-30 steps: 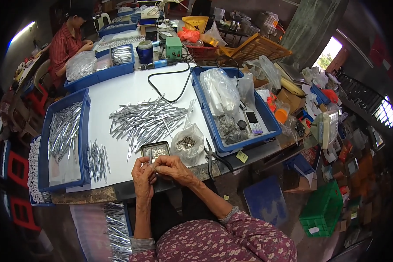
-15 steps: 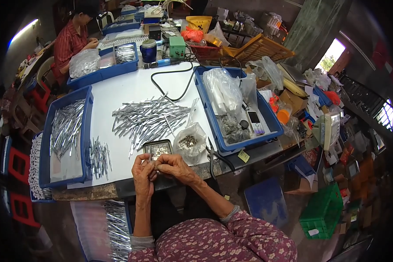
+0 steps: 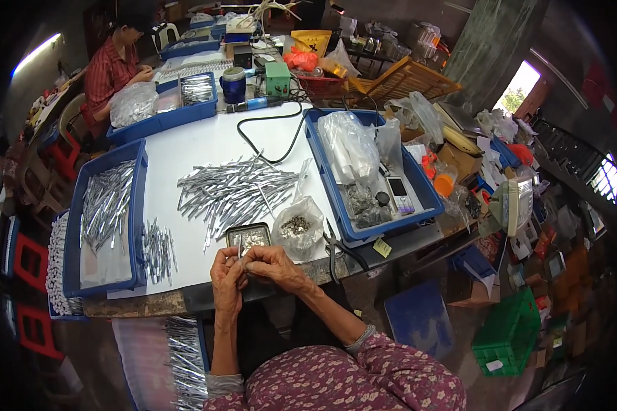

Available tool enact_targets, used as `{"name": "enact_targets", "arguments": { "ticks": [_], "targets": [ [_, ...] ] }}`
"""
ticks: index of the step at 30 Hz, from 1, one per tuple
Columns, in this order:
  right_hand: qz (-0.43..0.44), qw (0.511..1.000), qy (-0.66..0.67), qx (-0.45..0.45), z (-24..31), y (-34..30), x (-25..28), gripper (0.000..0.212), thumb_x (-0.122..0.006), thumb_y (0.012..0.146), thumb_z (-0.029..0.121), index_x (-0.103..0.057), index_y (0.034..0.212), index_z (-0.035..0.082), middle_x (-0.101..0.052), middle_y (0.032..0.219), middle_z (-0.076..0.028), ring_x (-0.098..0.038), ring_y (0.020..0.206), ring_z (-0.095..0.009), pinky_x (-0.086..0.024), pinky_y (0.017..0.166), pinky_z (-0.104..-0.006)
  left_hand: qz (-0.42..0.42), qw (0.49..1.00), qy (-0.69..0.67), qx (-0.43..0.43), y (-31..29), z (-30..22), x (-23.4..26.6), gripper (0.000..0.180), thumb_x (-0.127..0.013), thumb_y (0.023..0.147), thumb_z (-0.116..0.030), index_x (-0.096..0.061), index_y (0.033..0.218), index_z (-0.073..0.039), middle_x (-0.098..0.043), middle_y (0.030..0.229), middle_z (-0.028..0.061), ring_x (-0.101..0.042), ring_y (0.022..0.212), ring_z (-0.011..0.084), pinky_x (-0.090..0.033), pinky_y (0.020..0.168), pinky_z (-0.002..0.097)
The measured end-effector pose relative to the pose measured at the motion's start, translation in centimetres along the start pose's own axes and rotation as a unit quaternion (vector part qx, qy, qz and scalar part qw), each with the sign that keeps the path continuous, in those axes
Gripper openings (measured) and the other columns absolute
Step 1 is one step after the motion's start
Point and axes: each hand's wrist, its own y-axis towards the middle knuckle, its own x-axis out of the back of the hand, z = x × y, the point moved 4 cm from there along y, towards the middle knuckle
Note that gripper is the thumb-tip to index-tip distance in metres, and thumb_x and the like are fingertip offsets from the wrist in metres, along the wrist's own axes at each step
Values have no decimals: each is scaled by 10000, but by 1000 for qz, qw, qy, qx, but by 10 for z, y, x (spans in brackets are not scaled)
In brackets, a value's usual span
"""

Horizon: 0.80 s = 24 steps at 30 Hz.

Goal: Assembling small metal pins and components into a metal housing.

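Small metal part (image 3: 242,262), hardly visible, sits pinched between left hand (image 3: 226,279) and right hand (image 3: 271,266), unmoved since a second ago, with the tin of parts (image 3: 248,238) at twelve o'clock.

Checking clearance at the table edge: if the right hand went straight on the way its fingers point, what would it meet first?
Probably the left hand: the right hand points leftward and their fingertips already meet over a small part, too tiny to identify.

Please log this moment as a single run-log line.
left hand: pinching small part | right hand: meeting it | nearest: small dark metal tray | behind: loose pile of silver metal rods
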Motion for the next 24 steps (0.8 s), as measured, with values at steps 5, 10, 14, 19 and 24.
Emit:
{"name": "enact_targets", "arguments": {
  "ticks": [5, 10, 14, 19, 24],
  "targets": [
    [-6, 1000, -6, 6, 2, 0, 1, 135, -500, 849, 117, -544, 823, -7, -443, 594, 32, -370, 495, -28, -285, 437, -185, 17, 1000, 10, -13, 2, 3, 0, 192, -519, 848, -72, -437, 1013, -19, -428, 651, -42, -307, 460, -5, -228, 401, 138],
    [-8, 1000, 1, 9, 5, -1, 0, 137, -502, 849, 119, -547, 820, -6, -457, 600, 27, -373, 495, -28, -288, 440, -183, 11, 1000, 17, -20, 2, 4, -1, 199, -522, 850, -79, -436, 1017, -13, -424, 646, -39, -313, 464, 3, -236, 404, 143],
    [-9, 1000, 7, 13, -2, -3, 4, 136, -506, 847, 125, -551, 825, -2, -469, 606, 24, -374, 497, -25, -289, 441, -179, -1, 1000, -2, -19, 2, 7, 3, 209, -526, 848, -81, -435, 1023, -10, -419, 638, -31, -323, 468, 11, -241, 405, 146],
    [-26, 999, 24, -8, -3, -6, 6, 101, -502, 824, 98, -530, 792, 5, -456, 618, 35, -381, 514, -18, -286, 436, -172, 4, 1000, -4, -17, 0, 8, 5, 220, -538, 853, -108, -436, 1018, -5, -464, 662, -1, -341, 474, 24, -250, 404, 147],
    [-50, 999, 14, -3, -4, -6, 4, 97, -498, 827, 97, -540, 810, 11, -471, 623, 32, -377, 504, -17, -284, 431, -171, -10, 1000, -6, -5, -3, 9, 7, 216, -539, 861, -140, -447, 1008, -10, -488, 672, 19, -354, 468, 34, -256, 398, 154]
  ]
}}
